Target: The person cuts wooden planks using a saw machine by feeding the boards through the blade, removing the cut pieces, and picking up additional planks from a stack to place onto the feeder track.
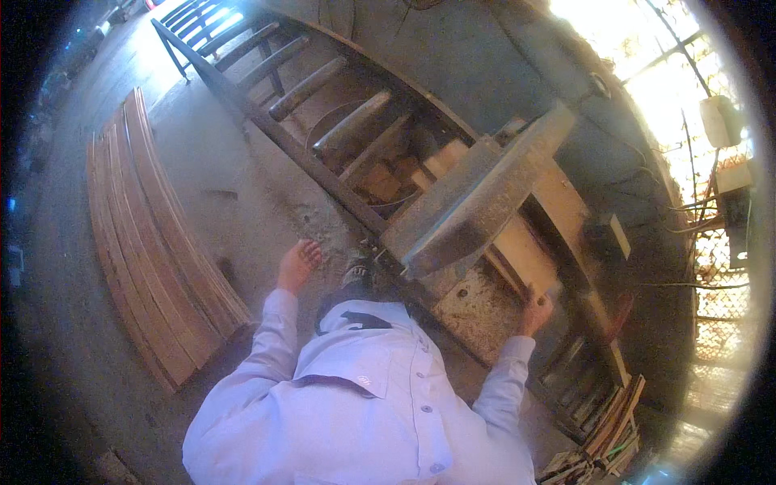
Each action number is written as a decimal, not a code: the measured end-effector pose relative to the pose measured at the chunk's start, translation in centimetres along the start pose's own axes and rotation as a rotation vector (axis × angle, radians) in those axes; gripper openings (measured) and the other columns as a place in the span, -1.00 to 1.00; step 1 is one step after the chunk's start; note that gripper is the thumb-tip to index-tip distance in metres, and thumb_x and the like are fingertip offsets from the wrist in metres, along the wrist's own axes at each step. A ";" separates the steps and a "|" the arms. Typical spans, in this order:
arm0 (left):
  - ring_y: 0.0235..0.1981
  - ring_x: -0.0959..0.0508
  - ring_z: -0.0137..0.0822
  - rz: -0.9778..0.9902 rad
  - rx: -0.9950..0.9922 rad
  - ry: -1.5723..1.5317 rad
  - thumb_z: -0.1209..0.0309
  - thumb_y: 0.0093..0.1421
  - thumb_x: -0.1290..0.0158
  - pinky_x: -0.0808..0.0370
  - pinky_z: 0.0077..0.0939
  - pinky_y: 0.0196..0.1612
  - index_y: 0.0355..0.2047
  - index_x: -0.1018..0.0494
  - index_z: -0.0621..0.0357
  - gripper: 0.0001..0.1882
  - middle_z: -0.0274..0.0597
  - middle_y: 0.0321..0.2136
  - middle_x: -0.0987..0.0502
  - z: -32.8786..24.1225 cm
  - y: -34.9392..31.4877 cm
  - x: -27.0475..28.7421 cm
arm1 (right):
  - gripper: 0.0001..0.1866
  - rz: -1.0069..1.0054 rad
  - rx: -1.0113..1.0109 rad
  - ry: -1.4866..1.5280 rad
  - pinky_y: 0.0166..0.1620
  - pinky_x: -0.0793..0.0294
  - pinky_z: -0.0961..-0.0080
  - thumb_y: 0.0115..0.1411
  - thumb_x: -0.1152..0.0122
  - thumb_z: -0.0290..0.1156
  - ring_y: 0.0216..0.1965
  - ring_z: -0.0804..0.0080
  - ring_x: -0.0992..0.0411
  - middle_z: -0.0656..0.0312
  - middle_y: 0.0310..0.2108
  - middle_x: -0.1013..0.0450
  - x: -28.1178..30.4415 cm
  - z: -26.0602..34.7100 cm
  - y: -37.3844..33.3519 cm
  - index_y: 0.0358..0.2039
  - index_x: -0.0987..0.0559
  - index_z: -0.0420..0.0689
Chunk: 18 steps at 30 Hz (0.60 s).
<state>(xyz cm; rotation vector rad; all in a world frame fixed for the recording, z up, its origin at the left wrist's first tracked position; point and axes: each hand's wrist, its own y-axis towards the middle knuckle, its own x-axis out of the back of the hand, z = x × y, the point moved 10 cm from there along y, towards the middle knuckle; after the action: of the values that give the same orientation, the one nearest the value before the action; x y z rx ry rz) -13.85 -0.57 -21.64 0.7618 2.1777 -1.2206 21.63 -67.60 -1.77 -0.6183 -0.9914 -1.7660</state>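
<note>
My left hand (300, 264) hangs in the air beside the machine's near edge, its fingers loosely bent and apart, holding nothing. On the right, my right hand (534, 312) is closed at the near end of a pale wooden board (524, 252); its fingertips are slightly blurred. The board lies on the bed of a large woodworking machine and runs in under its thick metal housing (493, 194), which hides the far part. Sawdust (473, 311) covers the machine's table beside the board.
A long metal roller frame (311, 87) extends from the machine to the far left. Long brown planks (149, 259) are stacked on the floor at left. Wood strips (614, 428) are piled at lower right. Bright mesh windows (715, 356) and a switch box (721, 121) are on the right.
</note>
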 end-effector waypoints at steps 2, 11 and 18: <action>-0.10 -0.56 -0.09 0.054 -0.252 0.514 0.21 0.40 0.12 -0.54 -0.19 -0.06 0.08 -0.33 0.33 -0.57 0.03 -0.03 -0.50 -0.4 -1.5 4.5 | -0.60 0.311 -0.114 -0.006 -0.28 -0.42 0.45 0.19 -0.31 -0.15 -0.35 0.46 -0.44 0.14 -0.37 -0.56 -3.7 9.7 -1.2 -0.36 -0.62 -0.34; -0.19 -0.59 0.01 0.080 0.027 1.084 0.16 0.24 -0.03 -0.55 -0.06 -0.18 -0.02 -0.44 0.26 -0.56 0.07 -0.23 -0.59 5.2 -3.7 8.1 | -0.48 0.488 -0.623 0.562 -0.18 -0.40 0.52 0.17 -0.33 0.02 -0.34 0.51 -0.43 0.26 -0.29 -0.53 -4.8 6.5 -3.6 -0.25 -0.59 -0.28; -0.39 -0.57 0.13 0.119 0.033 2.022 0.13 -0.14 -0.25 -0.56 -0.09 -0.27 -0.24 -0.52 0.02 -0.56 0.07 -0.35 -0.58 5.0 -3.3 17.9 | -0.47 0.358 -0.588 0.537 -0.25 -0.40 0.49 0.17 -0.32 0.03 -0.37 0.55 -0.38 0.35 -0.30 -0.51 0.4 3.8 -4.7 -0.24 -0.61 -0.29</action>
<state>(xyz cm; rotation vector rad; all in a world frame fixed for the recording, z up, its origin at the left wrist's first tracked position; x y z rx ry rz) -27.83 -2.46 -34.09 2.8664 3.1313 0.0082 17.03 -63.73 -1.09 -0.5832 0.0203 -1.7506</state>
